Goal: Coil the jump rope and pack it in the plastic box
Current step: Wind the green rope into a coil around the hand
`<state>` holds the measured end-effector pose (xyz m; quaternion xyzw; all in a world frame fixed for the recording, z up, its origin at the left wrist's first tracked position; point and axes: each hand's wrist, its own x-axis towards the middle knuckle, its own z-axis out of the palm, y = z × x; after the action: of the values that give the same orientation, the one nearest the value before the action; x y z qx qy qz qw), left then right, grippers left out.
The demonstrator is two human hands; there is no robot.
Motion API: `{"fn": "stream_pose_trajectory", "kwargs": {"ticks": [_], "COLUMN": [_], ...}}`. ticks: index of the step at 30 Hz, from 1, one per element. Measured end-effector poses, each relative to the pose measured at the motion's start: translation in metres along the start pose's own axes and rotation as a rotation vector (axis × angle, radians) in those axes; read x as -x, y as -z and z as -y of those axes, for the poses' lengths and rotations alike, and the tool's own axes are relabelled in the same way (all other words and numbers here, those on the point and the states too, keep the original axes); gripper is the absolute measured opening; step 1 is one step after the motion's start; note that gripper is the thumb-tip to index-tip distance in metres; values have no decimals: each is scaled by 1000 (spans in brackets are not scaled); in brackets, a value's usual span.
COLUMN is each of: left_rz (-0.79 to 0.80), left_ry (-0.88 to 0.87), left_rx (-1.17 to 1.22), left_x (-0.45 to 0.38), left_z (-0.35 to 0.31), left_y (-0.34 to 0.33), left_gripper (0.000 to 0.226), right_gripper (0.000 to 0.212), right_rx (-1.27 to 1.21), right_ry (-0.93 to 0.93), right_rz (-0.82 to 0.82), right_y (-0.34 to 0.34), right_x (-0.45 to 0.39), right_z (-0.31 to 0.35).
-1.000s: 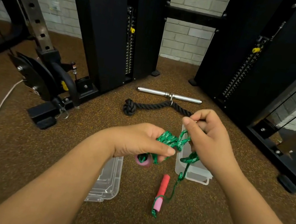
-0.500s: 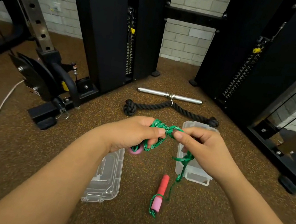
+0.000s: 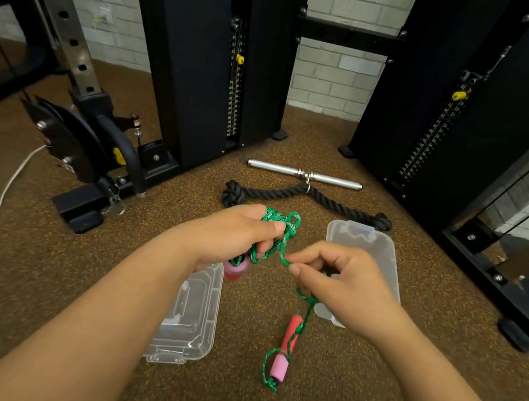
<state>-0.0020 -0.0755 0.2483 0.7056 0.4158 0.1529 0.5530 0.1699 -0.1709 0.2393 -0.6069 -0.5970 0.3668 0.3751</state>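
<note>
The left hand point(image 3: 243, 235) has its grip closed around a small bundle of loops of the green jump rope point(image 3: 278, 226), with one pink foam handle point(image 3: 235, 269) hanging just beneath the fist. Just beside it, the right hand point(image 3: 343, 282) pinches the free strand between thumb and forefinger. From that pinch the rope drops to the floor point(image 3: 37, 268), where the second handle point(image 3: 286, 349) lies, red and pink, with a short length looped round its end. The open plastic box point(image 3: 366, 247) sits behind the right hand, apparently empty; its clear lid point(image 3: 191, 324) lies below the left hand. Judged from this, coiling is partly done: the trailing strand and floor handle remain to be gathered, and packing has not begun.
</note>
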Motion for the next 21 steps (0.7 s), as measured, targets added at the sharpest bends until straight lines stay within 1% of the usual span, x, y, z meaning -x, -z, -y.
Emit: {"fn": "stream_pose_trajectory", "kwargs": {"ticks": [2,4,6,8,9,10,12,13,14,16,18,20,21], "left_rz": [10,35,67,89,97,102,110,109,106,100,82,65,63], "left_ry": [-1,3,5,-4,-12,-19,-22,-21,-20,-25,-28,-24,-20], "left_rx": [26,39,53,71,79,81,68,61,56,56,33,-18,-35], "left_x": [1,1,1,0,-1,-1,-2,-2,-2,-2,-2,-1,-1], "left_z": [2,4,5,4,2,2,0,0,0,0,1,1,0], "left_y": [2,2,-1,-6,-7,-9,-11,-11,-12,-12,-11,-9,-9], "left_gripper": [31,32,34,34,33,31,27,26,26,25,27,31,32], "right_gripper": [7,6,6,6,11,19,32,34,35,31,20,12,10], "right_rx": [101,245,412,504,467,357,21,-104,-174,-250,-287,-217,-102], "right_ry": [-123,-193,-195,-160,-141,-125,-115,-92,-63,-23,-52,-74,-50], "right_rz": [-23,-127,-242,-266,-230,-174,-53,-24,-25,-97,-212,-268,-253], "right_y": [8,19,25,24,22,19,14,11,7,-3,-9,-9,-6], "right_x": [-4,-6,-5,-5,-5,-6,-5,-4,-4,-6,-9,-10,-10], "right_z": [-5,-8,-11,-11,-12,-12,-8,-4,-3,-3,-2,-3,-6]}}
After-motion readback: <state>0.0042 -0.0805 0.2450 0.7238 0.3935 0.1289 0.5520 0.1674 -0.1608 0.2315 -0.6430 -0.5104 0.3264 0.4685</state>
